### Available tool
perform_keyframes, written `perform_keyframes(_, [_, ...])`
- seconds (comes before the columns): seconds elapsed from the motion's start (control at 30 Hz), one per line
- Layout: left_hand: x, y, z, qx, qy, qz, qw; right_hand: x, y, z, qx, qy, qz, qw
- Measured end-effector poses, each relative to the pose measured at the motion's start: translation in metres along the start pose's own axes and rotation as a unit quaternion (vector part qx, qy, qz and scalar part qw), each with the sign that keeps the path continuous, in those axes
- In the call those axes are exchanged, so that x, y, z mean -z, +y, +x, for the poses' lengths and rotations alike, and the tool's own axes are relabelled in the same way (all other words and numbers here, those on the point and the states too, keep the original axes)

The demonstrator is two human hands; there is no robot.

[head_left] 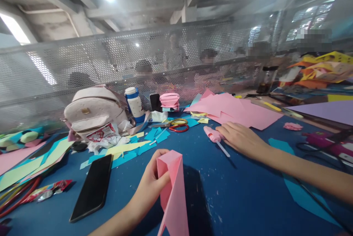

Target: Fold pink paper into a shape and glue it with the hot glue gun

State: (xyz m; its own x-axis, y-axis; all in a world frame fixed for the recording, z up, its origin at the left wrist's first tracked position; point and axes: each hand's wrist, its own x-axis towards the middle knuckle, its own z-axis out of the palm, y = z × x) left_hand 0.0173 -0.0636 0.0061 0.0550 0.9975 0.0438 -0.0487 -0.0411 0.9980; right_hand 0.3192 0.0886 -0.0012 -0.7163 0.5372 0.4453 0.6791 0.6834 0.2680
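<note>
My left hand [150, 184] pinches a folded pink paper [172, 188] and holds it upright above the blue table [242, 199]. My right hand [241, 138] lies on the table further back, fingers curled loosely over the end of a pink glue gun [212, 135], whose thin white glue stick points toward me. A stack of pink paper sheets [234, 109] lies just behind the right hand.
A black phone [93, 188] lies at the left. Paper scraps [129, 149], a white backpack [93, 113], a bottle [135, 103], coloured rings [178, 125] and scissors [317, 147] sit around. A mesh fence [138, 56] with people behind it closes the far edge.
</note>
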Motion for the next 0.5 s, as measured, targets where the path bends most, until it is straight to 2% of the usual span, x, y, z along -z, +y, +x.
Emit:
perform_keyframes(0.1, [0.001, -0.002, 0.0, 0.005, -0.006, -0.009, 1.0, 0.0, -0.002, -0.002, -0.038, -0.027, 0.117, 0.992])
perform_keyframes(0.17, [0.002, -0.004, 0.0, 0.009, -0.013, -0.012, 1.0, 0.001, 0.0, -0.002, -0.107, -0.038, 0.215, 0.97])
perform_keyframes(0.27, [0.002, -0.005, 0.001, 0.007, -0.022, -0.014, 1.0, -0.002, 0.007, -0.001, -0.259, -0.061, 0.332, 0.905])
perform_keyframes(0.33, [0.002, -0.005, 0.001, 0.008, -0.025, -0.019, 0.999, -0.007, 0.012, 0.0, -0.317, -0.09, 0.391, 0.859])
perform_keyframes(0.43, [0.001, -0.004, 0.001, 0.012, -0.028, -0.027, 0.999, -0.013, 0.02, -0.002, -0.326, -0.117, 0.44, 0.828])
perform_keyframes(0.5, [0.001, -0.002, 0.0, 0.008, -0.03, -0.023, 0.999, -0.012, 0.026, -0.005, -0.309, -0.131, 0.433, 0.837])
